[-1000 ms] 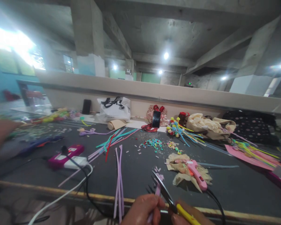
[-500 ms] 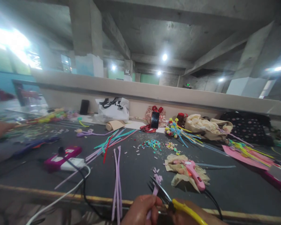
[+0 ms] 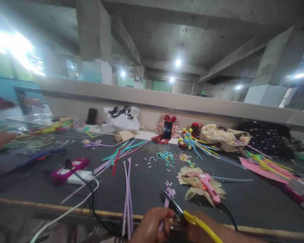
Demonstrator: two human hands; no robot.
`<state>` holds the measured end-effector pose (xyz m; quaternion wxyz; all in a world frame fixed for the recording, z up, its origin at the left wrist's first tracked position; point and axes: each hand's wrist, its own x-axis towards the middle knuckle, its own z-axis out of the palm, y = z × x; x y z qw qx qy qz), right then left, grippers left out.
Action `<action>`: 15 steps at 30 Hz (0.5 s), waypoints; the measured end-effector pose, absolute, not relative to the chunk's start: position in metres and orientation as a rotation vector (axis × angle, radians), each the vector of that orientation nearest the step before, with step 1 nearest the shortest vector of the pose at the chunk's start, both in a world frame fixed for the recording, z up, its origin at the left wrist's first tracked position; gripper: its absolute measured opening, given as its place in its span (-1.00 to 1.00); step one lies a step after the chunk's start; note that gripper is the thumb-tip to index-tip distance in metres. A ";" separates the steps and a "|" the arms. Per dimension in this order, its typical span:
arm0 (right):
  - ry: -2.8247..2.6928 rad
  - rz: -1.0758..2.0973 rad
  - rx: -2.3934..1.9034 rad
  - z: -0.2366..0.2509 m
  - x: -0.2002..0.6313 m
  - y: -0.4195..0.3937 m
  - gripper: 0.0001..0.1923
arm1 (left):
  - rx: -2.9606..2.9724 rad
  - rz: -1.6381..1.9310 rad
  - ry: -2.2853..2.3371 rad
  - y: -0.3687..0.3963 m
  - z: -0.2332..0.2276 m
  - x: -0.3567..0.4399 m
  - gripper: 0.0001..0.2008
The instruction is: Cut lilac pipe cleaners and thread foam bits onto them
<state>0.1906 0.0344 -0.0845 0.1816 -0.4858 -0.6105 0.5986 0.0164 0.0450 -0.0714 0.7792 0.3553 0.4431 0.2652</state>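
Note:
My left hand, at the bottom centre, pinches a lilac pipe cleaner that points up toward the table. My right hand is closed round the yellow handles of a pair of scissors. Their blades are parted and lie close beside the lilac strip; whether they touch it I cannot tell. Short lilac cut pieces are heaped just beyond the blade tips. A few long lilac pipe cleaners lie over the table edge, left of my left hand.
A pink glue gun rests on crumpled paper to the right, its black cord running off the edge. Teal snippets lie mid-table. A purple power strip with cords sits left. Another person's hand shows at far left.
Both hands and the scissors have shifted very slightly up and left in the view. The lilac strip is still held beside the blades.

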 end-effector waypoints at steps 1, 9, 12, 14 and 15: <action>-1.689 1.702 -1.394 -0.086 0.191 0.034 -0.77 | 0.761 0.576 0.953 0.044 -0.071 0.016 -0.73; -1.565 1.616 -1.445 -0.070 0.188 0.023 -0.70 | 0.730 0.580 0.975 0.042 -0.067 0.018 -0.76; -1.608 1.561 -1.390 -0.048 0.195 0.010 -0.67 | 0.748 0.602 0.969 0.043 -0.069 0.014 -0.71; -1.706 1.531 -1.370 -0.038 0.198 0.003 -0.65 | 0.777 0.642 0.925 0.042 -0.071 0.010 -0.65; -1.761 1.517 -1.366 -0.035 0.198 0.001 -0.65 | 0.801 0.660 0.892 0.042 -0.071 0.009 -0.62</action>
